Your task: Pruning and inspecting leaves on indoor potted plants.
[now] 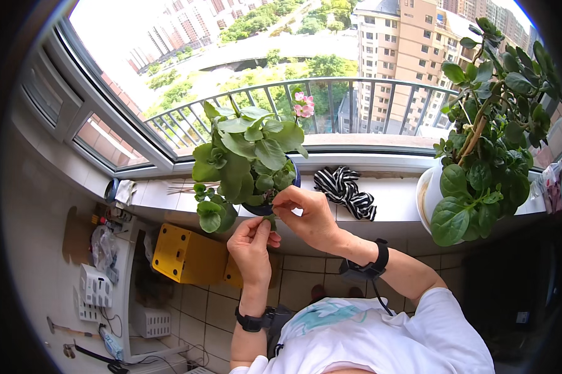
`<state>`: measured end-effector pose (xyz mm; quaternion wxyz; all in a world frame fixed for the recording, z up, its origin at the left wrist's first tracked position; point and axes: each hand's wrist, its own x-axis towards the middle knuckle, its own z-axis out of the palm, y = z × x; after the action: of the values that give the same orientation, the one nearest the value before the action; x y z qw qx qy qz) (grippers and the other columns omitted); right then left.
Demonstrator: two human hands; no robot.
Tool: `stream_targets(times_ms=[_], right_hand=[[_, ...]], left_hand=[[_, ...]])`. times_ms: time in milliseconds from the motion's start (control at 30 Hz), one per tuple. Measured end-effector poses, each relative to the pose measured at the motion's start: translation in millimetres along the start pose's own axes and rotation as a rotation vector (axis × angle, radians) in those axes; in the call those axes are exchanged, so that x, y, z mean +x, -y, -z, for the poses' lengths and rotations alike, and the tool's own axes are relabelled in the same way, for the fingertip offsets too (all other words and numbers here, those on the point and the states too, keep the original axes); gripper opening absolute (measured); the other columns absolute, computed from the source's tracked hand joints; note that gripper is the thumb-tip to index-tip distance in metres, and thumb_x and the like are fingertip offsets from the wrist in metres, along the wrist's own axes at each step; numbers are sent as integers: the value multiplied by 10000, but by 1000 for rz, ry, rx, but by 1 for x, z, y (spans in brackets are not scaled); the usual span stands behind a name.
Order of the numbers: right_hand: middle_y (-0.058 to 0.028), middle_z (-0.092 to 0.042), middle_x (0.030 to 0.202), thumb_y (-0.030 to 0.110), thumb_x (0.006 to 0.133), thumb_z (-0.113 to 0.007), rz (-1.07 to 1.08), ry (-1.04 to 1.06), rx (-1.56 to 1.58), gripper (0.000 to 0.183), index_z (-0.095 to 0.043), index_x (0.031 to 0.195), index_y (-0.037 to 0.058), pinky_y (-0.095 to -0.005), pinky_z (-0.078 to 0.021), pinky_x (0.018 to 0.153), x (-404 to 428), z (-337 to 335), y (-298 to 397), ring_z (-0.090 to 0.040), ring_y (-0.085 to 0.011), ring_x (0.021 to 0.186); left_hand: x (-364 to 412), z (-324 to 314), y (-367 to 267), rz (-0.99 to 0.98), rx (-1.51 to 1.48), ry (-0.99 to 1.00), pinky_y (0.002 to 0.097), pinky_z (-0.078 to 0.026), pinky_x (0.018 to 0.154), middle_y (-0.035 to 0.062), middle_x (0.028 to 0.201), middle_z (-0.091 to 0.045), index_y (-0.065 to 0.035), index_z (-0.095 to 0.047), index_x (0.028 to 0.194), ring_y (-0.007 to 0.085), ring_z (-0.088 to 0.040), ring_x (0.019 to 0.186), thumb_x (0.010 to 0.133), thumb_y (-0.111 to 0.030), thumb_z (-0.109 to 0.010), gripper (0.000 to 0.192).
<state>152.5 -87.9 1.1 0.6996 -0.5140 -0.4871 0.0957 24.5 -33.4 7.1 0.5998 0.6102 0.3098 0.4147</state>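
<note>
A potted kalanchoe-like plant (243, 149) with broad green leaves and a pink flower cluster (303, 104) stands on the tiled windowsill. Its dark blue pot (258, 210) is partly hidden by leaves and fingers. My left hand (253, 248) is just below the pot rim and pinches a small green leaf (271, 221) between thumb and forefinger. Right at the pot's front edge, my right hand (304, 215) has thumb and forefinger brought together. Whether a small bit lies between those fingertips is too fine to make out.
Right of the pot lies a bundled black-and-white striped cloth (344, 191). A larger leafy plant in a white pot (428, 196) stands farther right. Thin sticks (187, 189) rest on the sill at left. Below are a yellow box (190, 255) and a cluttered shelf (131, 280).
</note>
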Motion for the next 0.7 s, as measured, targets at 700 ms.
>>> stream_targets(times_ms=[700], right_hand=[[-92,-608,708,-46,769,-607,-60,181,-131,156,-559,915,-22,-289,-470,568,-3,4,1,-581,-135,630]], left_hand=[[-1,1,3,6,-20,69,218,-500,517,58,720,-637,37,-645,936,112,-616,587,889,-31,-617,87]])
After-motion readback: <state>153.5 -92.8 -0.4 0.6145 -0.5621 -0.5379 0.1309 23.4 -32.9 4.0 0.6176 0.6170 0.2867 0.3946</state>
